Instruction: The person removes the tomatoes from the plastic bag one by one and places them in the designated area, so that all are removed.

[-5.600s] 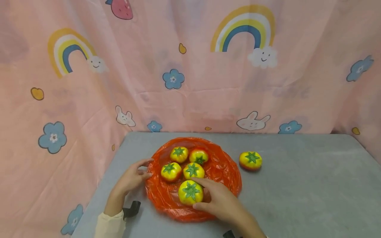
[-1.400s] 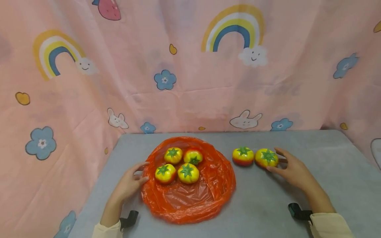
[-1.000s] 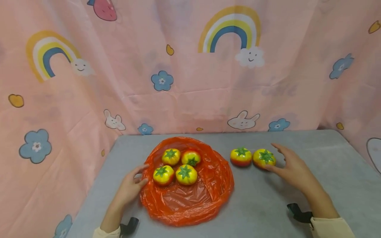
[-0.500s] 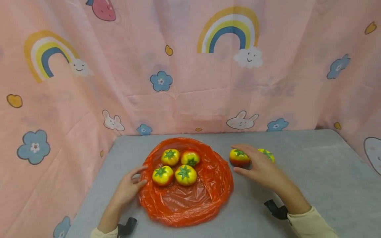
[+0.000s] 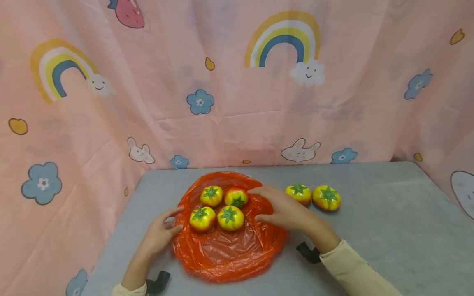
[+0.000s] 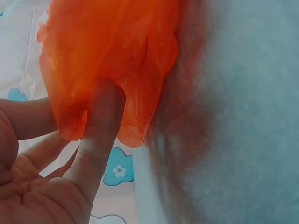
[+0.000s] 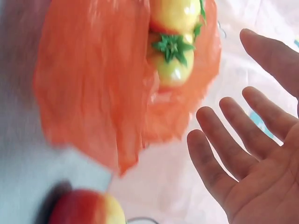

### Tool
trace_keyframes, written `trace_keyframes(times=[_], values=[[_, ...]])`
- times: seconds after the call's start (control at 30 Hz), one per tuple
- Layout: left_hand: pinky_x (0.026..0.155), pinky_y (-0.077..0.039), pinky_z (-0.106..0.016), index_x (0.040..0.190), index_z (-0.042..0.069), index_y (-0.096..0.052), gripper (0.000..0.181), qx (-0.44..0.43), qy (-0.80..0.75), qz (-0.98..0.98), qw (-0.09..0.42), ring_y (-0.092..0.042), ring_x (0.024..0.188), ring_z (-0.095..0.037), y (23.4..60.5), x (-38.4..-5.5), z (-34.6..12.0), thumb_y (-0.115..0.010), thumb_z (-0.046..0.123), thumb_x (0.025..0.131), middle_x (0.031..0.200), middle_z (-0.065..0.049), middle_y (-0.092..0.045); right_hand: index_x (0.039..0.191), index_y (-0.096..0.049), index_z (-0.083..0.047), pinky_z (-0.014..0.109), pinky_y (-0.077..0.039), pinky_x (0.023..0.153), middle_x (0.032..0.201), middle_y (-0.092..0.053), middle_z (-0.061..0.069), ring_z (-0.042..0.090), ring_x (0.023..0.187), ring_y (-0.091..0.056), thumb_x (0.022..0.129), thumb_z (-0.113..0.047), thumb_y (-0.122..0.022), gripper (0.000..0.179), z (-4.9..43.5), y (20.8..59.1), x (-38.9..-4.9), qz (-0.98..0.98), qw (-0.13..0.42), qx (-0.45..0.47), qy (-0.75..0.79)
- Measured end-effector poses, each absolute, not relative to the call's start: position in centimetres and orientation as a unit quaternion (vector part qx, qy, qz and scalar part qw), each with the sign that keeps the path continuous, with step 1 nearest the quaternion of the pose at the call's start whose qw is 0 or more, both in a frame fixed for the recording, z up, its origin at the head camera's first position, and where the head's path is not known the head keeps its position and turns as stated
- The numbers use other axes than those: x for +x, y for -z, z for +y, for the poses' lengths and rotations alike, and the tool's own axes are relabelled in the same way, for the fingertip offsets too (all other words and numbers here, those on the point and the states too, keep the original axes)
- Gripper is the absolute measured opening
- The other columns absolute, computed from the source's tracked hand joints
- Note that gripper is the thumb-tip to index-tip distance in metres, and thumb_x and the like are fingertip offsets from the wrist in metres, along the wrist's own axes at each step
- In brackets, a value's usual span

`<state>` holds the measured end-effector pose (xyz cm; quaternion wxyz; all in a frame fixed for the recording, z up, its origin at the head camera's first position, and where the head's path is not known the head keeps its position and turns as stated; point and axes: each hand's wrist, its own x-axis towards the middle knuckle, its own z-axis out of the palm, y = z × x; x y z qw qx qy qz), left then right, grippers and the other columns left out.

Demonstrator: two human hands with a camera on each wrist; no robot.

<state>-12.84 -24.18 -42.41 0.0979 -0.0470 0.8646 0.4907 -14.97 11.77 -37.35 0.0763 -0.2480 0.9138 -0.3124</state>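
A red-orange plastic bag (image 5: 229,263) lies spread with its mouth up. Inside sit several shiny yellow-red, tomato-like fruits (image 5: 230,218) with green star-shaped leaves. My left hand (image 5: 158,236) pinches the bag's left edge; in the left wrist view the thin plastic (image 6: 117,42) is between thumb and fingers. Over the bag's right side reaches my right hand (image 5: 283,209), fingers spread, holding nothing, close to the back right fruit (image 5: 236,197). On the table, right of the bag, two more such fruits stand side by side, a left one (image 5: 299,194) partly behind my right hand and a right one (image 5: 327,198).
The grey table (image 5: 385,230) extends to the right. A pink patterned curtain (image 5: 237,123) hangs right behind and to the left of it. Black wrist mounts (image 5: 159,283) sit on both wrists.
My right hand took the front fruit from the bag and set it on the table beside the other, right of the bag. It released it and came back left over the bag. The left hand stayed.
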Motion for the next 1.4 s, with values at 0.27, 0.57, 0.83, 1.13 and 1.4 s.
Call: trace_keyframes(times=[0.27,0.57,0.83,1.13,1.4], values=[[0.084,-0.06,-0.04,0.141,0.013,-0.055,0.051,-0.038,-0.484,0.869,0.091,-0.067,0.113,-0.032,42.4,-13.0,-23.9,-0.064,-0.002,0.092,0.142,-0.02,-0.051,0.143,-0.053,-0.019,0.052,-0.04,0.113,0.145,-0.055,0.001,0.025,0.137,-0.049,0.086,-0.028,-0.079,0.063,9.5,38.4,-15.0,0.906,0.097,-0.263,0.317],[0.084,-0.06,-0.04,0.14,0.013,-0.056,0.051,-0.038,-0.483,0.87,0.087,-0.068,0.108,-0.028,42.5,-12.8,-23.8,-0.064,-0.003,0.092,0.141,-0.02,-0.051,0.143,-0.052,-0.02,0.051,-0.037,0.115,0.147,-0.053,0.002,0.026,0.139,-0.047,0.087,-0.027,-0.077,0.062,7.3,39.7,-15.1,0.902,0.121,-0.268,0.315],[0.082,-0.06,-0.04,0.141,0.014,-0.054,0.052,-0.043,-0.492,0.865,0.092,-0.069,0.107,-0.028,42.7,-12.7,-23.7,-0.063,-0.003,0.093,0.141,-0.019,-0.051,0.146,-0.048,-0.021,0.053,-0.036,0.115,0.148,-0.052,0.002,0.026,0.139,-0.046,0.086,-0.032,-0.078,0.068,6.7,40.4,-15.2,0.905,0.131,-0.248,0.319],[0.082,-0.06,-0.039,0.142,0.012,-0.053,0.053,-0.044,-0.485,0.869,0.088,-0.069,0.107,-0.03,42.8,-12.6,-23.9,-0.062,-0.005,0.093,0.143,-0.021,-0.049,0.144,-0.05,-0.019,0.049,-0.043,0.11,0.145,-0.049,0.005,0.024,0.129,-0.052,0.085,-0.034,-0.079,0.067,5.8,41.0,-15.6,0.899,0.14,-0.263,0.323],[0.083,-0.06,-0.04,0.143,0.011,-0.051,0.053,-0.036,-0.484,0.87,0.091,-0.067,0.113,-0.034,42.7,-12.6,-23.8,-0.061,-0.004,0.093,0.144,-0.022,-0.048,0.144,-0.051,-0.026,0.048,-0.042,0.112,0.147,-0.053,-0.004,0.019,0.133,-0.051,0.087,-0.034,-0.076,0.063,5.8,41.4,-15.5,0.893,0.163,-0.269,0.321]])
